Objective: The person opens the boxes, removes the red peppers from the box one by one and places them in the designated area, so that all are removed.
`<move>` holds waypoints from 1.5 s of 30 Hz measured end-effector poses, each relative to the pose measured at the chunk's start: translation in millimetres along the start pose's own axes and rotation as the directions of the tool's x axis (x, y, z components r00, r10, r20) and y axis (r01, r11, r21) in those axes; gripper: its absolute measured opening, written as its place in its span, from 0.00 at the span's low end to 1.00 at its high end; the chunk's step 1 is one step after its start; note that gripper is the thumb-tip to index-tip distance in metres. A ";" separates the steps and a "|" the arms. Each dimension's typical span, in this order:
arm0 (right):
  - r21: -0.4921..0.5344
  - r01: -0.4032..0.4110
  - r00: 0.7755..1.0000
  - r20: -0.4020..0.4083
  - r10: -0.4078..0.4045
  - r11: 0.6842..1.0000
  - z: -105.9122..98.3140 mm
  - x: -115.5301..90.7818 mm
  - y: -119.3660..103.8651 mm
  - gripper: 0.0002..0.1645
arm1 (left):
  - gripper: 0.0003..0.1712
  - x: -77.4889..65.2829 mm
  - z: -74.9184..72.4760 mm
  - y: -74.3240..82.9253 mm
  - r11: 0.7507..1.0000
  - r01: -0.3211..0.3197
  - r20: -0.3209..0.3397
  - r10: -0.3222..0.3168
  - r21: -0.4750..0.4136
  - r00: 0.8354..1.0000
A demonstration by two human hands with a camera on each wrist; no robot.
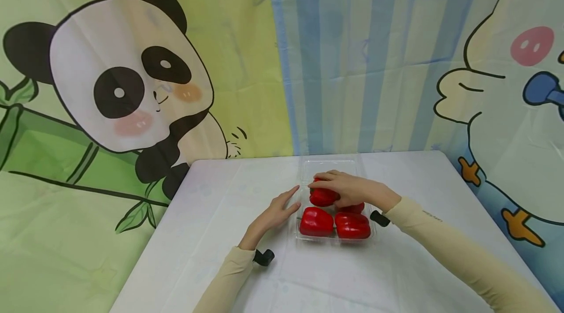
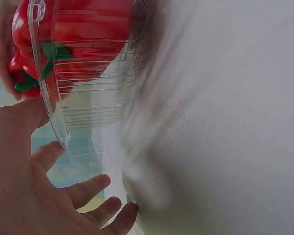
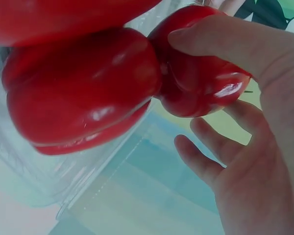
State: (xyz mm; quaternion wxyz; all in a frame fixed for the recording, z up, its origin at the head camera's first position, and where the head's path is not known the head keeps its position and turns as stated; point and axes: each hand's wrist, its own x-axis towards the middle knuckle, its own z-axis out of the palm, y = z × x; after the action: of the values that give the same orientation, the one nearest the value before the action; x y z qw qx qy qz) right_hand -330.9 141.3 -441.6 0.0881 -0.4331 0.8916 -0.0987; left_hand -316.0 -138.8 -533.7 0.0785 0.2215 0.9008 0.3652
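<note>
Cream sleeves (image 1: 467,255) are seen nearest, at the frame's bottom and lower right. The background is filled by a cartoon-printed backdrop (image 1: 238,24), the lower half by a white table (image 1: 211,220). A clear box (image 2: 103,110) is set right of lower centre. At its left edge the left hand (image 1: 270,216) is held with fingers spread. By the right hand (image 1: 352,188) a red pepper (image 1: 323,199) is gripped at the box's upper left; three other peppers (image 1: 353,225) are held in the box.
</note>
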 end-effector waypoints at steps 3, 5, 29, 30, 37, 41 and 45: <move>0.012 -0.014 1.000 -0.014 0.014 1.000 -2.2 -2.6 0.8 0.50 | 0.36 0.0 0.2 -0.6 1.000 0.007 0.001 -0.007 0.001 1.000; 0.021 -0.027 0.999 -0.025 0.028 0.999 -3.7 -4.3 0.8 0.50 | 0.36 0.1 0.3 -0.8 1.000 0.010 0.002 -0.010 0.002 1.000; 0.004 -0.257 0.938 -0.238 0.250 0.966 -19.4 -44.8 28.3 0.47 | 0.36 -0.3 0.6 -2.5 1.000 0.002 0.005 -0.002 0.004 1.000; 0.013 -0.269 0.932 -0.249 0.264 0.963 -19.4 -47.1 30.6 0.47 | 0.37 -0.2 0.6 -2.6 1.000 0.002 0.005 -0.002 0.005 1.000; 0.065 -0.366 0.879 -0.304 0.368 0.928 -15.9 -61.7 47.2 0.49 | 0.37 0.2 0.3 -1.9 1.000 -0.004 0.011 0.004 0.014 1.000; 0.071 -0.440 0.832 -0.343 0.436 0.895 -13.1 -70.3 56.3 0.48 | 0.37 0.0 0.6 -1.3 1.000 -0.014 0.009 0.014 0.012 1.000; 0.116 -0.510 0.779 -0.356 0.516 0.852 -10.2 -80.0 63.8 0.48 | 0.37 0.8 0.6 -1.5 1.000 -0.019 0.007 0.019 0.009 1.000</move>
State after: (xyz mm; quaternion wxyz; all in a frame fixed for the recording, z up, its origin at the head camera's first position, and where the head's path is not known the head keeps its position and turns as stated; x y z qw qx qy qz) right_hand -332.9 244.1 -442.2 -0.0571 -0.1466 0.9749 -0.1577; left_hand -317.0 -139.0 -535.2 0.0770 0.2316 0.9000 0.3611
